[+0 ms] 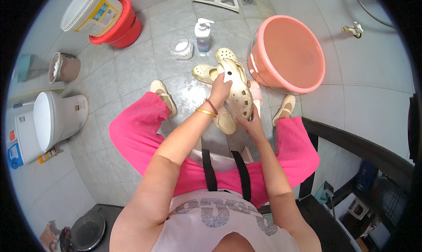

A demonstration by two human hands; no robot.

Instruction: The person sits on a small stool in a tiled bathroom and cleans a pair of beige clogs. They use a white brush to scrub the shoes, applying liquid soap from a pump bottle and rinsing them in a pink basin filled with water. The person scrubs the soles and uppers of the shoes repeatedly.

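A cream clog (238, 95) with side holes is held up between my two hands, above the tiled floor. My left hand (221, 92) grips it along its left edge, the thumb lying near the toe end. At the lower right, my right hand (253, 123) holds its other end. Beneath and around it lie more cream clogs: one clog (204, 72) at the left, another clog (226, 54) behind, and a clog (225, 121) nearer me. Pink slippers (256, 93) show partly from under the held clog, which hides the rest of them.
A pink bucket (291, 54) stands at the right. Behind the clogs are a pump bottle (203, 36) and a clear jar (182, 48) of white matter. Further off lie a squeegee (219, 1), red buckets (127, 29) and a floor drain (248, 1). A toilet (59, 120) stands left.
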